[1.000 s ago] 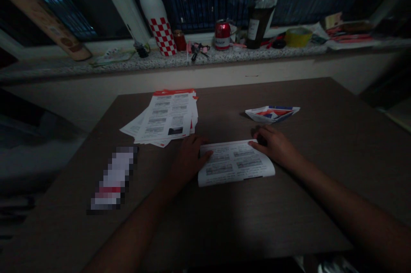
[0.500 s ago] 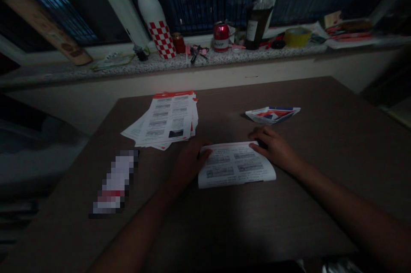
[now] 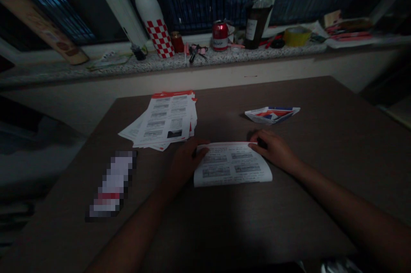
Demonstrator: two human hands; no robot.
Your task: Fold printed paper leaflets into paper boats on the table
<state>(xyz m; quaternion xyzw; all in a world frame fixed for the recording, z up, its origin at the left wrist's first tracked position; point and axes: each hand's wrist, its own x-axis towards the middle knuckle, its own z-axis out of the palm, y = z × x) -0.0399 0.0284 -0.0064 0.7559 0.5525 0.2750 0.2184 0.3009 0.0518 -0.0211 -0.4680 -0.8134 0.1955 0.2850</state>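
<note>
A printed sheet of paper [image 3: 231,165] is bent over on itself, its rounded fold facing me and its edges at the far side. My left hand [image 3: 189,157] grips the far left corner, thumb on top and fingers behind. At the far right corner, my right hand [image 3: 271,146] pinches the sheet the same way, its fingers curled. Just beyond the right hand stands a folded paper boat [image 3: 272,114] in white, red and blue. A fanned stack of printed sheets [image 3: 160,121] with red top edges lies beyond my left hand.
On the brown table [image 3: 205,226] a phone [image 3: 112,185], blurred out, lies to the left. The granite windowsill [image 3: 128,69] behind carries a checkered bottle [image 3: 159,35], a red can [image 3: 220,35], a dark cup [image 3: 254,27] and a yellow tape roll [image 3: 297,37].
Both hands still hold the sheet at its far corners. The sheet's near folded edge looks straighter and more even. The whole view has shifted slightly.
</note>
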